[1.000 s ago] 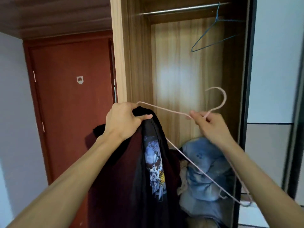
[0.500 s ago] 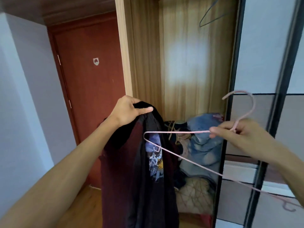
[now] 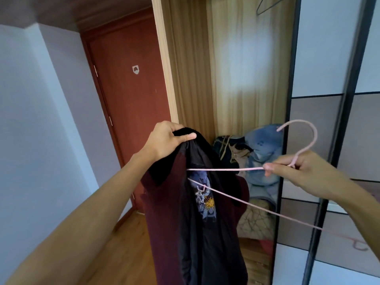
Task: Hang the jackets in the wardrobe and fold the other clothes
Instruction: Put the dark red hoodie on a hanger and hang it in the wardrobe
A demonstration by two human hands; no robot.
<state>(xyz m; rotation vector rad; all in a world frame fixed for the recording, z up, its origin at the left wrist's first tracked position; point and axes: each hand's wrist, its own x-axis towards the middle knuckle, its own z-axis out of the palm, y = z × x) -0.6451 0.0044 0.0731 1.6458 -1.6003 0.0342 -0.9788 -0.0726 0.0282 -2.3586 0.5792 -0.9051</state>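
A: What's different from a second ago?

B: Starting at the left: the left hand [image 3: 166, 140] grips the collar of the dark jacket [image 3: 164, 223] in a closed fist, as it did then. The jacket hangs in the air before the wardrobe's [image 3: 191, 79] left edge, not yet inside. The pink hanger [image 3: 226, 169] is what moved. It was tilted up by the collar, and now it lies lower and level, its left tip out of sight at the jacket's opening. The right hand [image 3: 304, 171] pinches it just under the hook.

A: So the hanging has begun?

B: I'd judge so: one shoulder is going in, the other is still to do, then the rail.

A: And the count?

B: One jacket, held. Two hangers — the pink one and a dark one [image 3: 259, 7] at the wardrobe's top right corner. One heap of clothes [image 3: 259, 149] in its bottom right corner — how many pieces, I can't tell.
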